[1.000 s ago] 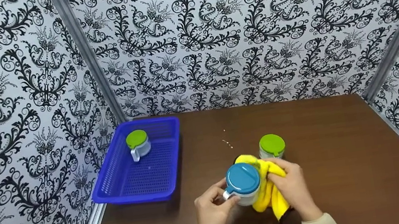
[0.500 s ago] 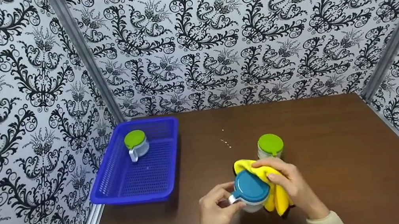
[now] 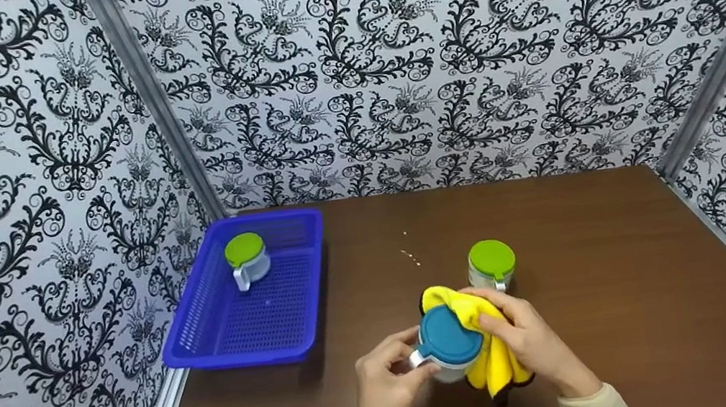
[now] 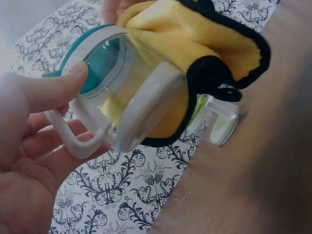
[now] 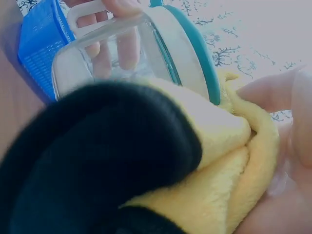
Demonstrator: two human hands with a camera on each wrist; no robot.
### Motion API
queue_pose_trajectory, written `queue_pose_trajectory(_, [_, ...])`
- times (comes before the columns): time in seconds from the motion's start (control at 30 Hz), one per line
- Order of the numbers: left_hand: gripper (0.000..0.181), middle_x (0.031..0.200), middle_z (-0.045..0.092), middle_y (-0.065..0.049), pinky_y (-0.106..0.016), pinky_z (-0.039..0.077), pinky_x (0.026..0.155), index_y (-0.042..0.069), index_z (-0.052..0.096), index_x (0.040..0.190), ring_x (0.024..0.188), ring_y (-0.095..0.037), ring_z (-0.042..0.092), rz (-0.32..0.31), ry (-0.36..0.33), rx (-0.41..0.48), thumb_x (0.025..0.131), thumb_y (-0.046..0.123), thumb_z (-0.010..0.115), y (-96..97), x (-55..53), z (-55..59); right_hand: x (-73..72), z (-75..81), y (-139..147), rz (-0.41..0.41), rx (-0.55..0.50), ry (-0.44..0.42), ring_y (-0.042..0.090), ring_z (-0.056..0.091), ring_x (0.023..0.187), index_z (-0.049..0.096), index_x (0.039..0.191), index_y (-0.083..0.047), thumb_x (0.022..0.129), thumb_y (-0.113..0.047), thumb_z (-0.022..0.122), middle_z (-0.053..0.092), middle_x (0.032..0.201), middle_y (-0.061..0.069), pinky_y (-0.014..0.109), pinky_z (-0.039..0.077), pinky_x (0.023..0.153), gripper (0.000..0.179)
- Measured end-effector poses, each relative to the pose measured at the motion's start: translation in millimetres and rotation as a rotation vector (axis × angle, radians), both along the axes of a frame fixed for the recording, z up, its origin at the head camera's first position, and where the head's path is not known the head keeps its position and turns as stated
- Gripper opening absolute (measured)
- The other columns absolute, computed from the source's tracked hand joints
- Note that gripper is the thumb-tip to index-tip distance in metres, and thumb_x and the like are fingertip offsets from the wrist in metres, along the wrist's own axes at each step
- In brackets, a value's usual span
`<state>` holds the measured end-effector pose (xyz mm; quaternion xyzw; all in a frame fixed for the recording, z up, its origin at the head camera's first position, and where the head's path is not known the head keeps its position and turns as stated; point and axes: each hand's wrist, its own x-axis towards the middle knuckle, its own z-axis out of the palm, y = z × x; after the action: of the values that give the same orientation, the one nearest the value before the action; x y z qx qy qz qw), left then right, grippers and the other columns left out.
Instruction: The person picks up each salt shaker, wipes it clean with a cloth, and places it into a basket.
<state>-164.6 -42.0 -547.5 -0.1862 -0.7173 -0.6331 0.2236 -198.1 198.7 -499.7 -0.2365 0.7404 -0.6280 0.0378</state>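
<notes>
Yellow cloth point(image 3: 495, 359), pinched in the right hand point(image 3: 527, 341), has shifted onto the blue lid point(image 3: 448, 337) of the jar point(image 3: 449, 372), right of the basket point(image 3: 242, 357), so the left hand's point(image 3: 387, 378) closed thumb-and-finger hold on the handle point(image 3: 418, 358) should resist twisting.

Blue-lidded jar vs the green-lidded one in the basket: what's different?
Lid: the blue-lidded jar has a blue top, the basket jar a green one.
Support: the blue-lidded jar is held by its handle in the left hand; the basket jar rests in the purple-blue basket.
Contact: yellow cloth touches the blue-lidded jar, not the basket jar.
Shared: pale side handle.
</notes>
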Motion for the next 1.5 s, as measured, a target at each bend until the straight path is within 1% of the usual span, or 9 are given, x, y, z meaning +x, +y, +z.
queue_pose_trajectory(0.17, [0.027, 0.111, 0.074, -0.007, -0.028, 0.057, 0.056, 0.012, 0.065, 0.071, 0.087, -0.016, 0.071, -0.027, -0.003, -0.015, 0.071, 0.018, 0.091, -3.0, 1.1, 0.3, -3.7, -7.2, 6, 0.016, -0.030, -0.089, 0.028, 0.066, 0.098, 0.054, 0.140, 0.000, 0.105, -0.015, 0.052, 0.059, 0.129, 0.023, 0.034, 0.056, 0.086, 0.038])
queue_pose_trajectory(0.27, [0.027, 0.111, 0.073, -0.006, -0.030, 0.057, 0.056, 0.012, 0.064, 0.071, 0.089, -0.018, 0.072, -0.047, 0.005, -0.017, 0.073, 0.019, 0.090, -4.9, 2.8, -0.6, -5.9, -12.9, 10, 0.069, -0.069, -0.136, 0.029, 0.066, 0.101, 0.053, 0.141, 0.002, 0.106, -0.015, 0.049, 0.059, 0.129, 0.025, 0.035, 0.056, 0.088, 0.039])
queue_pose_trajectory(0.5, [0.026, 0.108, 0.074, -0.014, -0.030, 0.057, 0.057, 0.004, 0.063, 0.070, 0.091, -0.022, 0.072, -0.073, 0.000, 0.000, 0.071, 0.003, 0.089, -5.5, 17.1, 27.5, -7.6, -24.7, 11, 0.170, -0.146, -0.279, 0.033, 0.064, 0.104, 0.052, 0.141, 0.003, 0.107, -0.016, 0.044, 0.058, 0.125, 0.027, 0.040, 0.054, 0.092, 0.039])
queue_pose_trajectory(0.63, [0.025, 0.110, 0.074, -0.011, -0.027, 0.056, 0.059, 0.004, 0.064, 0.071, 0.090, -0.020, 0.071, -0.101, -0.037, 0.039, 0.072, 0.009, 0.089, -4.7, 13.8, 24.7, -9.4, -30.8, 12, 0.149, -0.120, -0.325, 0.033, 0.065, 0.103, 0.055, 0.140, -0.001, 0.107, -0.018, 0.047, 0.061, 0.125, 0.024, 0.040, 0.054, 0.092, 0.038])
queue_pose_trajectory(0.87, [0.027, 0.111, 0.074, -0.010, -0.027, 0.057, 0.064, 0.003, 0.063, 0.068, 0.097, -0.022, 0.071, -0.137, -0.117, 0.065, 0.071, 0.007, 0.089, -4.2, 10.8, 19.2, -6.2, -33.4, 13, 0.118, -0.153, -0.339, 0.031, 0.064, 0.098, 0.058, 0.131, 0.004, 0.105, -0.016, 0.049, 0.061, 0.115, 0.026, 0.039, 0.055, 0.089, 0.034])
queue_pose_trajectory(0.97, [0.024, 0.112, 0.073, -0.010, -0.031, 0.059, 0.069, 0.001, 0.066, 0.071, 0.101, -0.023, 0.071, -0.147, -0.155, 0.080, 0.070, 0.005, 0.089, -4.1, 9.1, 16.4, -5.0, -33.3, 13, 0.102, -0.155, -0.338, 0.030, 0.063, 0.099, 0.058, 0.131, 0.004, 0.104, -0.015, 0.049, 0.061, 0.117, 0.025, 0.038, 0.054, 0.090, 0.034])
queue_pose_trajectory(1.1, [0.024, 0.112, 0.073, -0.009, -0.034, 0.059, 0.073, 0.002, 0.065, 0.071, 0.102, -0.022, 0.071, -0.142, -0.168, 0.058, 0.071, 0.005, 0.089, -4.3, 7.4, 14.5, -5.2, -33.8, 13, 0.067, -0.140, -0.329, 0.031, 0.062, 0.101, 0.059, 0.132, 0.002, 0.104, -0.015, 0.049, 0.061, 0.119, 0.025, 0.038, 0.054, 0.091, 0.034])
queue_pose_trajectory(1.37, [0.027, 0.110, 0.074, -0.007, -0.035, 0.060, 0.073, 0.004, 0.062, 0.070, 0.099, -0.022, 0.071, -0.147, -0.188, 0.057, 0.072, 0.008, 0.089, -7.2, 8.7, 20.8, -8.2, -32.4, 12, -0.006, -0.113, -0.270, 0.032, 0.061, 0.104, 0.063, 0.131, -0.002, 0.103, -0.011, 0.053, 0.063, 0.122, 0.022, 0.037, 0.054, 0.091, 0.031])
queue_pose_trajectory(1.5, [0.027, 0.109, 0.074, -0.007, -0.042, 0.060, 0.071, 0.003, 0.063, 0.070, 0.097, -0.022, 0.071, -0.148, -0.189, 0.072, 0.071, 0.009, 0.090, -9.3, 9.5, 24.9, -10.2, -25.6, 12, -0.037, -0.131, -0.234, 0.032, 0.062, 0.104, 0.061, 0.132, 0.001, 0.101, -0.008, 0.056, 0.062, 0.125, 0.023, 0.037, 0.054, 0.091, 0.032])
